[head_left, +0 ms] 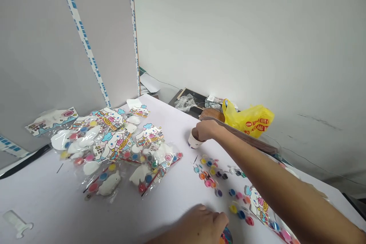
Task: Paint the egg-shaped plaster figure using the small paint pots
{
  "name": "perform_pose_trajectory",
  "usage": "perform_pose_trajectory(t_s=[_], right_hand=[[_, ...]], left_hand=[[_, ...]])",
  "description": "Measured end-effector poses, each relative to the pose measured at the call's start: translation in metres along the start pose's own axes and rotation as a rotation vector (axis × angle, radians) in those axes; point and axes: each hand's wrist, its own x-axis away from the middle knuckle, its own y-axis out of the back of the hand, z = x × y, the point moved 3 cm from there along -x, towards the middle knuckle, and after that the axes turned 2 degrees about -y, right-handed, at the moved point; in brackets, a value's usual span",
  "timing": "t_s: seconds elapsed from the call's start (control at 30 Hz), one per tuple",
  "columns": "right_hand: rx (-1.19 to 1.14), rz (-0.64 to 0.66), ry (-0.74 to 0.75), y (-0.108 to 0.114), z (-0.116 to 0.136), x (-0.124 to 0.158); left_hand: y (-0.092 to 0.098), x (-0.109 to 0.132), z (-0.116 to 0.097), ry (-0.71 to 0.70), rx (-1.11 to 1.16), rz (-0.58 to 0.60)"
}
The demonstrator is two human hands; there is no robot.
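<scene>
My right hand (206,129) reaches across the table with its closed fingertips inside the mouth of a small white paper cup (193,142). What those fingers hold is hidden by the cup. Low in the view, my left hand (204,223) is curled over a multicoloured painted piece (227,236), mostly cut off by the bottom edge. Between the hands lie several small paint pots (210,183) in many colours, some with lids up. Beside my right forearm is a clear packet with a cartoon card (259,204) and paint pots.
Several clear packets (111,148) of white figures, paint pots and cartoon cards pile up on the left of the white table (160,213). A whitish plastic piece (17,223) lies front left. A yellow bag (248,120) stands behind the table by the wall. A grey panel (114,38) rises at left.
</scene>
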Motion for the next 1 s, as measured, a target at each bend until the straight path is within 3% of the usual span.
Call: perform_pose_trajectory(t_s=[0.4,0.67,1.0], right_hand=[[-0.021,-0.009,0.026,0.000,0.003,-0.005],[-0.205,-0.196,0.036,0.006,-0.028,0.010],[-0.467,-0.269,0.042,-0.008,-0.059,0.026]], left_hand=[[0.003,0.001,-0.001,0.014,0.089,0.023],[0.009,0.005,-0.001,-0.007,0.097,0.041],[0.020,0.010,-0.004,0.000,0.133,0.079]])
